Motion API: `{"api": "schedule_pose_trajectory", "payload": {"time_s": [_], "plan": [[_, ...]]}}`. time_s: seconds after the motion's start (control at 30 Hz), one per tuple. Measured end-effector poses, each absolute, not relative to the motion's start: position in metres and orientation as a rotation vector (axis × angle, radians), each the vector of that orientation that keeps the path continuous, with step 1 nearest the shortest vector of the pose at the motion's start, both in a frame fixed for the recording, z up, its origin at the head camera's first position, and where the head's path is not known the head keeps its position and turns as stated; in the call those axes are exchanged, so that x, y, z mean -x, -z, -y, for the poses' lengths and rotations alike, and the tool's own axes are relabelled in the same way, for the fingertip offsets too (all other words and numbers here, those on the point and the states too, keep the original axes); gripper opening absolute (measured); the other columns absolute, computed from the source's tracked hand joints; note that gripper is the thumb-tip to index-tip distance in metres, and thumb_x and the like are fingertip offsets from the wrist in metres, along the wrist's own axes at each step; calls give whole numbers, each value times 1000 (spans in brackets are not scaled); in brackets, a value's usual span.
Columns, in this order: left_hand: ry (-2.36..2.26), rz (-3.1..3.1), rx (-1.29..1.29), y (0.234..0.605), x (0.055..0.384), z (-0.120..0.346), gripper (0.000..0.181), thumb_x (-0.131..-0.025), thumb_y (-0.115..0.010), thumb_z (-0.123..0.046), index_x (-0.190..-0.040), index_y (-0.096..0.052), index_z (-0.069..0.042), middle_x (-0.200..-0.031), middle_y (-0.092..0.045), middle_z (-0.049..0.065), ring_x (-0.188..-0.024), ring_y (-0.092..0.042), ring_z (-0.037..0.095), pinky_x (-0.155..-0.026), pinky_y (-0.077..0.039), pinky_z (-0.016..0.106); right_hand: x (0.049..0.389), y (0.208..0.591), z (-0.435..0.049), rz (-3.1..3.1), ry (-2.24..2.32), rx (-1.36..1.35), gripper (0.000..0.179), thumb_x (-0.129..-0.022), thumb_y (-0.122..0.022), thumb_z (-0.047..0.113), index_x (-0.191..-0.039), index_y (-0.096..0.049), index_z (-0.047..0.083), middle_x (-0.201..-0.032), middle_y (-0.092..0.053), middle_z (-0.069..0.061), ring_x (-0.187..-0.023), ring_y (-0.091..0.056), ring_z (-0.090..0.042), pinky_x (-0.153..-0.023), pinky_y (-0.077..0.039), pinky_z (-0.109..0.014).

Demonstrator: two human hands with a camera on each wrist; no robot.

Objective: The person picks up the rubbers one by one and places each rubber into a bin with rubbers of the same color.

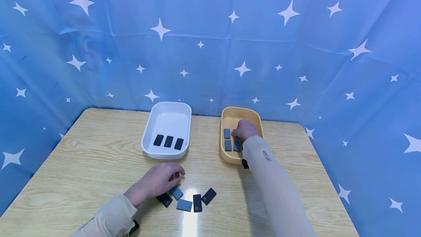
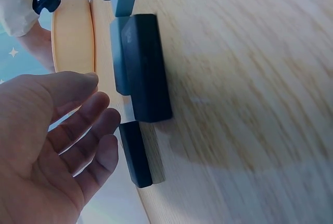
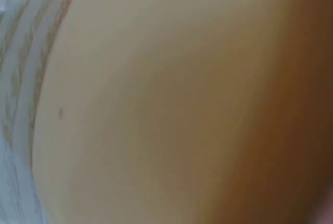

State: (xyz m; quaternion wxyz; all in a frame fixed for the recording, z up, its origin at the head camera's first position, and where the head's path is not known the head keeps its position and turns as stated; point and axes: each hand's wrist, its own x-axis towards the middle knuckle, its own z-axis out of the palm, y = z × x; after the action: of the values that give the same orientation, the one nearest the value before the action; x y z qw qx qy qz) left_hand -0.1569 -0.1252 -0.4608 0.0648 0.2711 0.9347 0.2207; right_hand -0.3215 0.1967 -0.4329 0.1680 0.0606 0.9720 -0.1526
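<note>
My left hand [image 1: 159, 180] hovers over the table with its fingers loosely bent, and nothing is between them in the left wrist view. Below and beside it lie small flat rectangular blocks: a blue-grey block [image 1: 184, 205], another blue-grey block [image 1: 176, 192] and three black ones, including a black block [image 1: 197, 203]. My right hand [image 1: 246, 130] reaches down into the orange tray [image 1: 224, 120], its fingers at a partly covered blue-grey block [image 1: 235, 132]. Whether they pinch that block is hidden. Blue-grey blocks [image 1: 228, 145] lie around that hand in the tray.
A white tray [image 1: 171, 112] stands left of the orange one, with three black blocks [image 1: 168, 141] in a row. Both trays stand on a wooden table [image 1: 98, 149] before a blue star-patterned curtain [image 1: 204, 61]. In the right wrist view the tray wall [image 3: 130, 104] fills most of the frame.
</note>
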Motion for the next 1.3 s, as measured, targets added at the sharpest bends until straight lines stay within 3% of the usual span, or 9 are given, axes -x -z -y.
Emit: {"api": "schedule_pose_trajectory", "payload": {"time_s": [0.2,0.33,0.47,0.77,1.0,1.3], "plan": [[-684,-2809,-809,459,157,126,15,-89,-68,-23,-104,-71,-19,-82,-64,-15,-72,-55,-2,-64,-46,21,320,428,-200,-2793,449,-126,28,-94,-61,26,-72,-53,10,-61,-44,-1,-54,-45,-16,-52,-39,-29],[-682,-2802,-803,457,158,126,16,-90,-68,-23,-104,-71,-19,-83,-64,-14,-73,-55,-2,-64,-46,21,314,416,-203,-2839,451,-56,21,-96,-57,26,-96,-61,6,-83,-56,-6,-69,-50,-19,-63,-41,-32],[-679,-2797,-790,455,159,127,16,-90,-68,-23,-105,-71,-19,-84,-64,-14,-73,-55,-3,-65,-47,21,307,402,-203,-2896,422,61,30,-98,-56,27,-119,-60,6,-109,-63,-12,-85,-58,-23,-72,-47,-37],[-710,-2797,-793,453,160,128,16,-91,-67,-23,-105,-71,-20,-82,-63,-15,-71,-54,-3,-63,-46,20,280,384,-195,-2981,414,310,25,-95,-61,26,-111,-65,6,-97,-69,-9,-77,-64,-18,-67,-51,-35],[-695,-2804,-808,452,160,129,15,-91,-68,-23,-105,-71,-21,-85,-65,-14,-75,-56,-2,-65,-47,21,251,376,-183,-2994,400,454,20,-95,-60,26,-105,-66,9,-75,-65,0,-59,-54,-12,-58,-43,-29],[-678,-2805,-883,445,156,122,16,-90,-68,-21,-106,-71,-21,-86,-66,-13,-75,-57,0,-65,-47,21,222,377,-171,-2961,471,547,14,-93,-64,25,-101,-67,14,-82,-67,3,-67,-57,-9,-63,-46,-28]]}}
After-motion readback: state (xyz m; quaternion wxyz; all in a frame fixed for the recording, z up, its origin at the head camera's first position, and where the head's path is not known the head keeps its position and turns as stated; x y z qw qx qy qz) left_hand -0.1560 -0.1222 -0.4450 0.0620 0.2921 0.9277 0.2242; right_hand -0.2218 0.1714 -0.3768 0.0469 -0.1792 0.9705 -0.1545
